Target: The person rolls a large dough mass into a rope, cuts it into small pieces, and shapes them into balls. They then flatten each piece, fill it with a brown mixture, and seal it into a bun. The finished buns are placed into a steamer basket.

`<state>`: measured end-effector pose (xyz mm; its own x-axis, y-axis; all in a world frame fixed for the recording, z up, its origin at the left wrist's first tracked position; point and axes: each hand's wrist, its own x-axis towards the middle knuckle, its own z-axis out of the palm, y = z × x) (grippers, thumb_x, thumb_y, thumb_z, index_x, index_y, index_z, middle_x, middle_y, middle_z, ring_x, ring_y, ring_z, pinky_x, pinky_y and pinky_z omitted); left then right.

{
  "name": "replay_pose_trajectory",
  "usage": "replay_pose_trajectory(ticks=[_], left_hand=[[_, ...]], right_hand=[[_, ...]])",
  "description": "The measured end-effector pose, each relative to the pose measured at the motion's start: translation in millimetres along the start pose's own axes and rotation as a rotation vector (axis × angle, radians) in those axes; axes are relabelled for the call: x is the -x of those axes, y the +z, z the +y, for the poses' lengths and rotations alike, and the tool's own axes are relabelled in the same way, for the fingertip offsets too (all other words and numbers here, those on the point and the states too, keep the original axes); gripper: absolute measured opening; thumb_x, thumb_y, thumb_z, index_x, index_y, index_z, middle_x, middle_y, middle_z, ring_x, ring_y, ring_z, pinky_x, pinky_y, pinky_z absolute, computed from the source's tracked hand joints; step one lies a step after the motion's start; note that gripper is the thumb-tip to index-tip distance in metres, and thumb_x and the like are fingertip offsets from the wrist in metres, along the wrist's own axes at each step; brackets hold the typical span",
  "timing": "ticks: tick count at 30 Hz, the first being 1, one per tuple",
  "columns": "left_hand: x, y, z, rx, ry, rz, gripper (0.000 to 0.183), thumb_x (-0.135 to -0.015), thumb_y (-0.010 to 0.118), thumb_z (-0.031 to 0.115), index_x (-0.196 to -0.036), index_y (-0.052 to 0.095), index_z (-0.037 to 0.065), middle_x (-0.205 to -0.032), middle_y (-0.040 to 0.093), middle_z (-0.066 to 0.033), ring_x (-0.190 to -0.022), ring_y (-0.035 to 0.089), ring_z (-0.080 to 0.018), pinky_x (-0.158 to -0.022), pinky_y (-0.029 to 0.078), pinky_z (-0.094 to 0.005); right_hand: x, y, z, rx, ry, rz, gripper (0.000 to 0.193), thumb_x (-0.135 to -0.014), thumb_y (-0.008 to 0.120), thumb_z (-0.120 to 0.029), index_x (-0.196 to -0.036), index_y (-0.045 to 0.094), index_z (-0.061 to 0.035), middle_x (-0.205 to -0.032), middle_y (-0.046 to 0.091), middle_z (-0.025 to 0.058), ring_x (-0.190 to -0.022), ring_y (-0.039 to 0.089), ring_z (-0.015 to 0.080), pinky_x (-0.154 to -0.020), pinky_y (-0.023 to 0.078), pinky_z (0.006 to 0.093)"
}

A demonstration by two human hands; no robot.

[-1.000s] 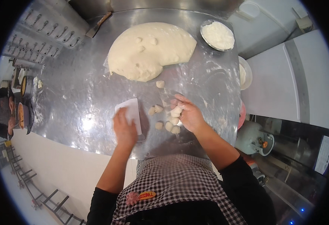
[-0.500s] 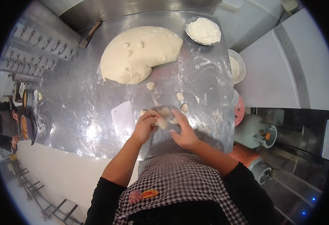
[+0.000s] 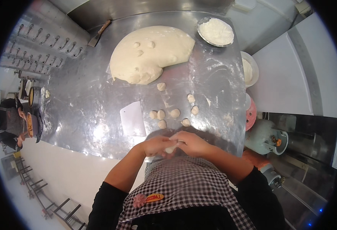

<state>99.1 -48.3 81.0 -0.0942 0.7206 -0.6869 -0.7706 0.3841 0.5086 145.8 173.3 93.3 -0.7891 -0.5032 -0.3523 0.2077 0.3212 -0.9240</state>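
Note:
At the near edge of the metal table, close to the apron, my two hands meet around a small piece of dough (image 3: pixel 171 149). My left hand (image 3: pixel 155 146) has its fingers closed on the piece. My right hand (image 3: pixel 192 144) curls over it from the other side, its fingertips partly hidden. Just beyond the hands lie several small dough lumps, among them one dough lump (image 3: pixel 175 113) straight ahead and another dough lump (image 3: pixel 185 122) nearer the right hand. A white flat dough scraper (image 3: pixel 132 119) rests left of them. Farther back spreads a large mass of dough (image 3: pixel 149 57).
A metal bowl of flour (image 3: pixel 216 32) stands at the table's far right. At the far left lies a wooden-handled scraper (image 3: pixel 99 33). Gas cylinders (image 3: pixel 266 137) stand right of the table (image 3: pixel 80 88). Another person (image 3: pixel 13 119) works beyond its left end.
Both hands have drawn back from among the dough lumps toward the apron and come together around the dough piece. The lumps they covered now show. The whole view has shifted slightly.

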Motion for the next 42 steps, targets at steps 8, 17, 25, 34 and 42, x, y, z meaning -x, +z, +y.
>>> replay_pose_trajectory(ticks=[8, 17, 25, 34, 42], left_hand=[[20.9, -22.6, 12.1, -0.047, 0.380, 0.262, 0.031, -0.095, 0.062, 0.017, -0.121, 0.063, 0.001, -0.103, 0.069, -0.0093, -0.099, 0.065, -0.0233, -0.086, 0.052, -0.0335], [-12.1, -43.5, 26.7, -0.519, 0.312, 0.842, 0.039, -0.085, 0.055, 0.001, -0.123, 0.062, 0.007, -0.126, 0.059, -0.0072, -0.118, 0.053, -0.0269, -0.097, 0.046, -0.0390], [31.6, -39.4, 25.4, -0.320, 0.507, 0.904, 0.083, -0.086, 0.068, 0.016, -0.155, 0.024, 0.002, -0.144, 0.043, -0.0200, -0.139, 0.036, -0.0343, -0.109, 0.040, -0.0443], [29.7, -44.0, -4.1, -0.747, -0.379, 1.298, 0.126, -0.071, 0.089, 0.035, -0.160, 0.003, 0.012, -0.140, 0.038, -0.0245, -0.134, 0.035, -0.0404, -0.104, 0.042, -0.0527], [49.0, -94.3, -67.6, -0.078, 0.305, 1.033, 0.059, -0.080, 0.079, 0.013, -0.129, 0.051, -0.003, -0.105, 0.067, -0.0149, -0.092, 0.066, -0.0234, -0.081, 0.054, -0.0311]], right_hand=[[9.0, -29.1, 31.3, 0.018, 0.009, 0.381, 0.030, -0.090, 0.053, 0.002, -0.117, 0.066, -0.0046, -0.113, 0.062, 0.0146, -0.101, 0.061, 0.0298, -0.089, 0.049, 0.0382], [-50.2, -30.3, 66.6, 0.453, -0.203, 0.950, 0.053, -0.087, 0.057, -0.003, -0.139, 0.048, 0.0013, -0.147, 0.040, 0.0278, -0.140, 0.035, 0.0449, -0.116, 0.028, 0.0514], [-107.1, -17.3, 73.1, 0.317, -0.331, 0.829, 0.056, -0.087, 0.059, -0.007, -0.141, 0.046, 0.0011, -0.148, 0.040, 0.0274, -0.139, 0.035, 0.0463, -0.117, 0.026, 0.0530], [-141.8, -27.9, 45.1, 0.523, -0.352, 0.075, 0.048, -0.086, 0.060, -0.014, -0.133, 0.057, -0.0035, -0.139, 0.055, 0.0193, -0.134, 0.045, 0.0401, -0.115, 0.032, 0.0488], [-46.3, -9.3, 79.8, 0.438, -0.282, 0.821, 0.061, -0.085, 0.062, -0.012, -0.141, 0.045, 0.0040, -0.144, 0.047, 0.0257, -0.138, 0.038, 0.0466, -0.117, 0.027, 0.0540]])
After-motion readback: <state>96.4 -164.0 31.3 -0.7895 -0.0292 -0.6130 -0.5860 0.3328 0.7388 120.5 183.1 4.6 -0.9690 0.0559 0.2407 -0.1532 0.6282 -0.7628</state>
